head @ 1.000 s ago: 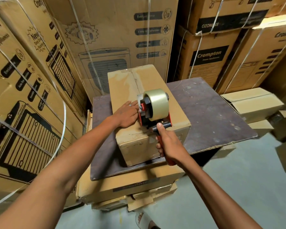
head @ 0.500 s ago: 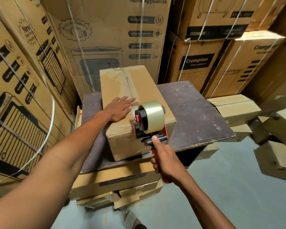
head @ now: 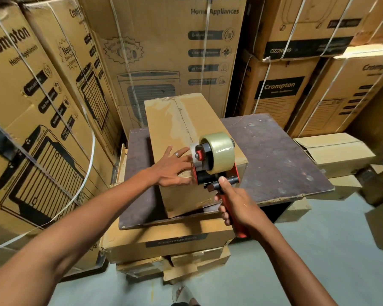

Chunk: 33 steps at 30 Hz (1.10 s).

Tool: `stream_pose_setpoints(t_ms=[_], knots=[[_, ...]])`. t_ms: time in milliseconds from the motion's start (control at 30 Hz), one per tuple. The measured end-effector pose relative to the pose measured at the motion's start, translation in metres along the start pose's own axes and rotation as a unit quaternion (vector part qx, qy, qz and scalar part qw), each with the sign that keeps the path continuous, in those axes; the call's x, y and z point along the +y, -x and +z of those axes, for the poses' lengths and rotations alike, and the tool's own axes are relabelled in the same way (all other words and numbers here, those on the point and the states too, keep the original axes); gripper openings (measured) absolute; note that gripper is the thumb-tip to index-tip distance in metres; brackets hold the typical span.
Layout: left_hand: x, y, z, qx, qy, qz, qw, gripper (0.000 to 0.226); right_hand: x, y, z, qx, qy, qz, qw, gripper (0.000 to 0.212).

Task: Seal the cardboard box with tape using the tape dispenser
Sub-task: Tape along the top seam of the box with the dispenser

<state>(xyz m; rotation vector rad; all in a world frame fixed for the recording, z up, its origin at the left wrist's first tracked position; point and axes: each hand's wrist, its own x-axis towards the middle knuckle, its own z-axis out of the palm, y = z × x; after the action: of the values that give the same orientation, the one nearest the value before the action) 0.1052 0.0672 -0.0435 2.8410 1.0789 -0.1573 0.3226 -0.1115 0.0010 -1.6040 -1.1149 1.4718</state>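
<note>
Lengthwise on a dark board (head: 274,155) lies our cardboard box (head: 186,120), stacked cartons (head: 164,40) walling the room. Our left hand (head: 173,166) rests flat and released on top; our right hand (head: 237,202) grasps the tape dispenser (head: 215,157), now drawn back to the near edge.

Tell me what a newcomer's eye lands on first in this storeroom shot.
First, the tape dispenser with its fat clear roll, at the near end of the cardboard box, its red handle held in the right hand. Next, the left hand spread flat on the box top beside it. Behind, tall strapped appliance cartons wall in the dark board under the box.
</note>
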Motion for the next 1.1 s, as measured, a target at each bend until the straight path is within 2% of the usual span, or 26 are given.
stream_pose_setpoints(t_ms=[300,400,500,633,700,800,867,933,1000,1067,1100], knots=[[-0.031,-0.034,-0.016,-0.025,-0.017,-0.041,0.999,0.067,-0.02,-0.039,0.003,0.046,-0.01,-0.024,0.999,0.067],[-0.033,-0.035,-0.012,-0.014,-0.004,-0.053,0.999,0.064,-0.016,-0.032,0.004,0.04,0.055,-0.041,0.997,0.068],[-0.031,-0.03,-0.007,0.05,0.044,-0.071,0.995,0.075,-0.015,-0.027,0.005,0.038,0.072,-0.034,0.996,0.06],[-0.024,-0.02,-0.007,0.118,0.121,-0.099,0.981,0.113,-0.044,-0.031,-0.006,-0.017,-0.083,0.02,0.996,0.036],[-0.021,-0.018,-0.009,0.126,0.135,-0.098,0.978,0.119,-0.056,-0.025,-0.013,-0.038,-0.092,0.022,0.995,0.038],[-0.024,-0.022,-0.008,0.1,0.092,-0.081,0.987,0.103,-0.073,-0.014,-0.021,-0.069,-0.079,-0.011,0.994,0.046],[-0.028,-0.025,-0.004,0.09,0.07,-0.067,0.991,0.095,-0.082,-0.012,-0.031,-0.107,-0.066,-0.033,0.991,0.064],[-0.031,-0.028,-0.001,0.087,0.068,-0.061,0.992,0.095,-0.086,-0.012,-0.043,-0.144,0.014,-0.074,0.987,0.087],[-0.033,-0.03,0.0,0.086,0.063,-0.059,0.993,0.088,-0.083,-0.017,-0.052,-0.17,0.123,-0.146,0.967,0.103],[-0.034,-0.032,0.0,0.083,0.055,-0.064,0.993,0.078,-0.077,-0.026,-0.05,-0.128,0.209,-0.243,0.938,0.1],[-0.034,-0.032,0.0,0.082,0.056,-0.064,0.993,0.076,-0.073,-0.034,-0.045,-0.063,0.239,-0.299,0.922,0.089]])
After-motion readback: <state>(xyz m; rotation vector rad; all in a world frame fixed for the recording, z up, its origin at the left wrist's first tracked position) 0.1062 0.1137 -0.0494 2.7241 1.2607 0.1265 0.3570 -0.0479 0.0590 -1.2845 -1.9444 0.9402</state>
